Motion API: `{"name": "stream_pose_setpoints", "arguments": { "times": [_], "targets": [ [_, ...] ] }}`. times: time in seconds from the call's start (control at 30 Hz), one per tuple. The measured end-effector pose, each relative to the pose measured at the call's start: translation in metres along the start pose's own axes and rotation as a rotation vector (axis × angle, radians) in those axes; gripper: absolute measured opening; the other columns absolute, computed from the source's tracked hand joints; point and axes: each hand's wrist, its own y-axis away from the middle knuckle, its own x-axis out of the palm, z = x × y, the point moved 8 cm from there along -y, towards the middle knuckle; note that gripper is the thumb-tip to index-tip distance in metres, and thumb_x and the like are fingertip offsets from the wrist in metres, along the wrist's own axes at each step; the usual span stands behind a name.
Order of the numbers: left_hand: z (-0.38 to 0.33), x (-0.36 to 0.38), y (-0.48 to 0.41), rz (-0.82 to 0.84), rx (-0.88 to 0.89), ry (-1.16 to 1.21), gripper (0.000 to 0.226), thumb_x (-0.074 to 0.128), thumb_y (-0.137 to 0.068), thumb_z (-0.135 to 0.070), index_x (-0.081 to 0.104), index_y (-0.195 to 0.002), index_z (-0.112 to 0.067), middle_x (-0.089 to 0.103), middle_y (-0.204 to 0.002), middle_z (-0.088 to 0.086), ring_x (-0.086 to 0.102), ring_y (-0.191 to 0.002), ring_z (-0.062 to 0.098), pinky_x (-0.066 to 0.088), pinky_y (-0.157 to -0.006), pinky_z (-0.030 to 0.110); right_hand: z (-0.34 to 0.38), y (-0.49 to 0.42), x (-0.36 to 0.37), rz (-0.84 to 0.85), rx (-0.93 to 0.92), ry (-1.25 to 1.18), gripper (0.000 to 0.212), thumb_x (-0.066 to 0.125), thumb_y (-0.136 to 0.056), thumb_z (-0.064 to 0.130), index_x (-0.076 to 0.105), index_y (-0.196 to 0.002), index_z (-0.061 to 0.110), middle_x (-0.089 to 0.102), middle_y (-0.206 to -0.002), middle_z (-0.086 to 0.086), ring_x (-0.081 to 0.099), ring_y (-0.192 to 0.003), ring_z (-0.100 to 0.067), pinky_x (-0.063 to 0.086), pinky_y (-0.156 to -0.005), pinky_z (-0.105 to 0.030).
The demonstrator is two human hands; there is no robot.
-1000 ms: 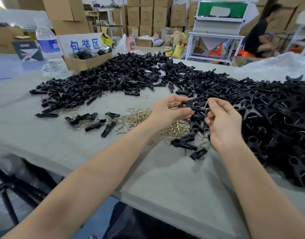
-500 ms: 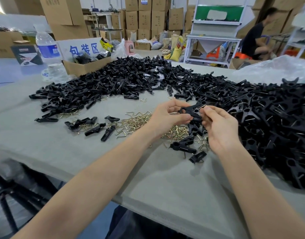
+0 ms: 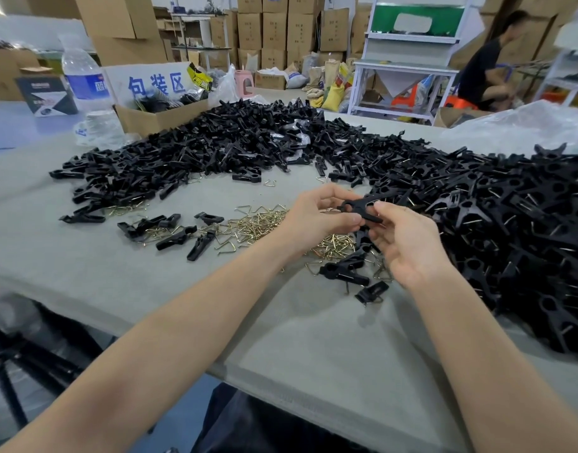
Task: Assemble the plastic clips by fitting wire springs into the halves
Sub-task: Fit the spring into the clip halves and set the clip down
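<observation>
A black plastic clip (image 3: 363, 206) is held above the grey table (image 3: 313, 338) between both hands. My left hand (image 3: 317, 217) grips its left end with thumb and curled fingers. My right hand (image 3: 405, 243) pinches its right end, palm turned up. Under the hands lies a scatter of brass wire springs (image 3: 264, 223). A big heap of loose black clip halves (image 3: 215, 152) covers the far left and middle of the table. Another heap of black clips (image 3: 526, 240) fills the right side. I cannot see a spring in the held clip.
A few single clips (image 3: 346, 273) lie near the front of the springs, others (image 3: 173, 230) to the left. A cardboard box (image 3: 157, 117), a water bottle (image 3: 83, 80) and a clear plastic bag (image 3: 526, 125) stand at the back. A person sits far right.
Both hands have dropped slightly and drawn the clip closer together. The wire spring seen at my right fingertips a second ago no longer shows.
</observation>
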Motion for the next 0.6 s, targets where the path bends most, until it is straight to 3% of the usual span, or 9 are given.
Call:
{"name": "stream_pose_setpoints", "arguments": {
  "times": [0.13, 0.23, 0.3, 0.37, 0.47, 0.53, 0.6],
  "targets": [
    [-0.003, 0.0, 0.0, 0.029, 0.001, 0.071, 0.027, 0.064, -0.082, 0.012, 0.066, -0.098, -0.011, 0.061, -0.113, 0.03, 0.071, -0.079, 0.023, 0.058, -0.076, 0.025, -0.011, 0.0, 0.007, 0.146, 0.205, -0.184, 0.005, 0.064, -0.086, 0.012, 0.064, -0.084, 0.007, 0.068, -0.077, -0.006, 0.062, -0.069, -0.015, 0.052, -0.061, -0.022],
    [-0.006, 0.001, -0.002, 0.063, 0.018, 0.146, 0.026, 0.063, -0.083, 0.01, 0.066, -0.1, -0.01, 0.064, -0.103, 0.018, 0.069, -0.078, 0.017, 0.057, -0.074, 0.023, -0.015, 0.005, 0.018, 0.315, 0.348, -0.359, 0.026, 0.071, -0.074, 0.018, 0.063, -0.094, 0.004, 0.069, -0.081, -0.012, 0.066, -0.07, -0.018, 0.056, -0.064, -0.024],
    [-0.01, -0.001, -0.002, 0.047, 0.05, 0.086, 0.026, 0.065, -0.084, 0.005, 0.066, -0.104, -0.011, 0.066, -0.098, 0.01, 0.065, -0.072, 0.011, 0.053, -0.067, 0.019, -0.015, 0.008, 0.023, 0.391, 0.373, -0.384, 0.04, 0.073, -0.07, 0.021, 0.059, -0.102, 0.002, 0.068, -0.088, -0.015, 0.066, -0.079, -0.02, 0.057, -0.069, -0.026],
    [-0.013, -0.003, -0.001, 0.012, 0.077, -0.035, 0.026, 0.067, -0.085, -0.001, 0.066, -0.108, -0.013, 0.066, -0.103, 0.012, 0.061, -0.077, 0.015, 0.05, -0.063, 0.018, -0.015, 0.011, 0.028, 0.447, 0.375, -0.399, 0.044, 0.072, -0.073, 0.025, 0.058, -0.106, -0.001, 0.063, -0.101, -0.018, 0.062, -0.095, -0.022, 0.057, -0.072, -0.028],
    [-0.017, -0.002, 0.001, -0.008, 0.111, -0.111, 0.026, 0.069, -0.084, -0.004, 0.068, -0.106, -0.019, 0.059, -0.118, 0.01, 0.056, -0.09, 0.024, 0.052, -0.079, 0.029, -0.012, 0.016, 0.033, 0.52, 0.379, -0.42, 0.05, 0.071, -0.076, 0.028, 0.055, -0.112, -0.003, 0.052, -0.121, -0.02, 0.053, -0.113, -0.024, 0.057, -0.075, -0.028],
    [-0.022, 0.0, 0.002, 0.001, 0.162, -0.157, 0.029, 0.071, -0.082, -0.003, 0.068, -0.105, -0.019, 0.057, -0.116, 0.004, 0.052, -0.088, 0.021, 0.05, -0.086, 0.031, -0.012, 0.018, 0.034, 0.559, 0.389, -0.405, 0.045, 0.072, -0.075, 0.029, 0.061, -0.106, -0.002, 0.052, -0.123, -0.019, 0.057, -0.104, -0.023, 0.057, -0.076, -0.03],
    [-0.025, 0.001, 0.003, -0.003, 0.209, -0.242, 0.03, 0.074, -0.079, -0.002, 0.069, -0.105, -0.013, 0.057, -0.112, 0.002, 0.05, -0.084, 0.016, 0.047, -0.081, 0.023, -0.013, 0.019, 0.034, 0.578, 0.394, -0.338, 0.041, 0.07, -0.076, 0.033, 0.067, -0.101, 0.001, 0.057, -0.118, -0.017, 0.061, -0.092, -0.022, 0.056, -0.078, -0.032]
  ]
}}
